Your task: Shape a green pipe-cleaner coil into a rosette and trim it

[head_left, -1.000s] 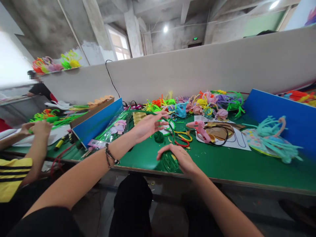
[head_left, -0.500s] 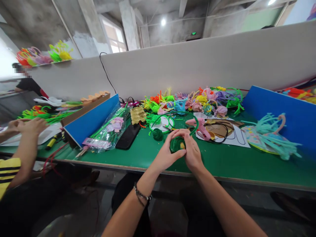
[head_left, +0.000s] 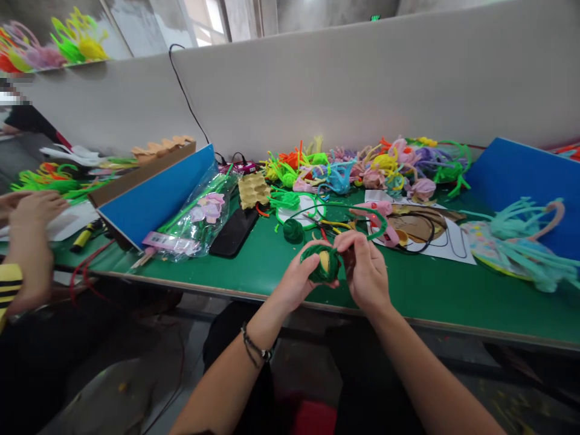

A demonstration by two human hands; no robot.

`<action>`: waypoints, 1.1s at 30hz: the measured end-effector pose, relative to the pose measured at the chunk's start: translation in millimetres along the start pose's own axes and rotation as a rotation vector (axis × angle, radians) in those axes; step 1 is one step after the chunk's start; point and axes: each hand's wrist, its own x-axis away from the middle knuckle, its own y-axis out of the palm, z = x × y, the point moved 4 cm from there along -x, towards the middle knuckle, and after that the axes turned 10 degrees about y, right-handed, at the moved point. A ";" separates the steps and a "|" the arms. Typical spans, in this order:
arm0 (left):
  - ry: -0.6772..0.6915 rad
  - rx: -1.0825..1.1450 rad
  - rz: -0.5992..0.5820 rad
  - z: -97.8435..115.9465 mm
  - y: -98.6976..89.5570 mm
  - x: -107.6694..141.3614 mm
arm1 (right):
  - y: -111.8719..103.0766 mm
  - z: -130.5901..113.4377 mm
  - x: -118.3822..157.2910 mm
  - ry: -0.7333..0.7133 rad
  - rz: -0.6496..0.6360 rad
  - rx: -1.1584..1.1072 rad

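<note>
No text can be read; the pink label is too blurred.

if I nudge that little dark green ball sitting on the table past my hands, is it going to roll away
Probably only a little. The dark green ball looks wound from fuzzy pipe cleaner, so likely light and grippy against the green table. Its lumpy roundness suggests a short, wobbly roll.

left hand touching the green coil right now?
Touching. The head view shows the left hand cupping the green coil, its fingers wrapped under and around it with no gap; the right hand pinches it from the other side.
</note>
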 end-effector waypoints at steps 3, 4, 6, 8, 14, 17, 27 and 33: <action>-0.010 0.045 0.039 0.7 -1.5 -1.0 | 3.1 1.1 2.3 0.046 -0.002 -0.025; -0.012 0.048 0.049 1.4 -2.4 -0.9 | 4.1 0.5 3.1 0.052 -0.001 -0.030; -0.011 0.043 0.062 3.2 -4.0 -0.3 | 6.4 -1.9 4.9 0.051 -0.010 -0.039; -0.002 0.036 0.067 5.5 -4.9 0.4 | 9.9 -4.8 6.9 0.048 -0.047 -0.060; 0.065 -0.019 0.057 14.7 -4.3 1.5 | 18.8 -10.5 11.6 0.033 -0.141 -0.142; 0.101 -0.058 0.036 18.5 -5.1 1.5 | 20.7 -11.7 13.2 0.019 -0.156 -0.116; 0.135 -0.123 0.018 21.5 -11.9 2.1 | 24.3 -13.6 18.0 0.023 -0.255 -0.161; 0.025 -0.253 -0.010 19.4 -17.9 3.8 | 9.5 -8.7 4.5 0.096 -0.087 -0.095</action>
